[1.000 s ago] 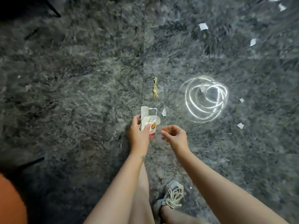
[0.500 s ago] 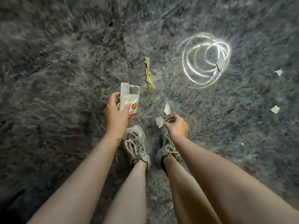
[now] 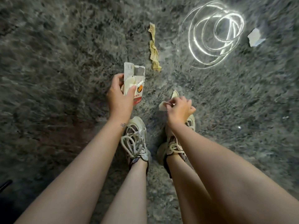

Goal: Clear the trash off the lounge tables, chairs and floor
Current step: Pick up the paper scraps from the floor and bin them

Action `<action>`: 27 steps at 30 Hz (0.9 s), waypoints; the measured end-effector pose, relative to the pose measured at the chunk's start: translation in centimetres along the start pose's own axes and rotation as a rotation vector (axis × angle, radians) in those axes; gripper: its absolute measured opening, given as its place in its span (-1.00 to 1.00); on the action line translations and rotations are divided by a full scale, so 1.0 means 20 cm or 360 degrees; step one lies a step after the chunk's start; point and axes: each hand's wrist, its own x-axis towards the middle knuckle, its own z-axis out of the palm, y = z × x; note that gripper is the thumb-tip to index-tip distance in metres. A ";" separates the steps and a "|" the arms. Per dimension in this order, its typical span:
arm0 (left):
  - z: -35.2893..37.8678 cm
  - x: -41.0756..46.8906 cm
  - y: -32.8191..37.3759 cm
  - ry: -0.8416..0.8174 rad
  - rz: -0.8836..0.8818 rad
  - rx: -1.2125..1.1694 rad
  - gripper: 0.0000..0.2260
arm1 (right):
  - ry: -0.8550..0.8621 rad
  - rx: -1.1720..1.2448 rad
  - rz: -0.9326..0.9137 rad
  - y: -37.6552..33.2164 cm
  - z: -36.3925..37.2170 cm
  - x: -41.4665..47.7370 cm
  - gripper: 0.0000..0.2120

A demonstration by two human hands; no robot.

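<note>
Stood on a dark grey speckled floor (image 3: 64,78), with the left sneaker (image 3: 135,139) and the right sneaker (image 3: 171,147) side by side and pointing forward. Gripped a flattened, torn-open carton (image 3: 137,73) in the left hand (image 3: 120,96), with fingers wrapped round its left edge and the thumb laid across its printed face. Pinned a few pale paper scraps (image 3: 129,82) against that face under the thumb. Held the carton upright above the floor, just ahead of the left sneaker. Pinched a pale scrap (image 3: 162,105) at the curled fingertips of the right hand (image 3: 180,109), low over the floor and just ahead of the right sneaker. Could not tell a second scrap (image 3: 175,94), just beyond the knuckles, as held or as lying on the floor. Left on the floor further ahead, between the two hands and well beyond them: a crumpled yellowish strip (image 3: 154,49), stretched lengthwise away from the feet. Left also a white scrap (image 3: 254,38) far to the right, just beside a bright looping light reflection (image 3: 213,34) on the polished stone. Saw a couple of tiny white specks (image 3: 239,127) to the right of the right sneaker, too small to identify.
</note>
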 end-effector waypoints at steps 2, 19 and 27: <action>0.01 0.01 0.03 0.0005 -0.0001 -0.0003 -0.71 | 0.0064 0.0183 0.0123 0.00 -0.06 0.05 -0.91; 0.05 0.18 0.15 0.0087 0.0010 -0.0097 -0.72 | 0.0038 0.1048 -0.0137 -0.45 -0.30 0.34 -0.73; 0.06 0.25 0.11 0.0141 0.0073 -0.0076 -0.71 | 0.0002 0.0700 -0.0022 -0.59 -0.16 0.41 -0.75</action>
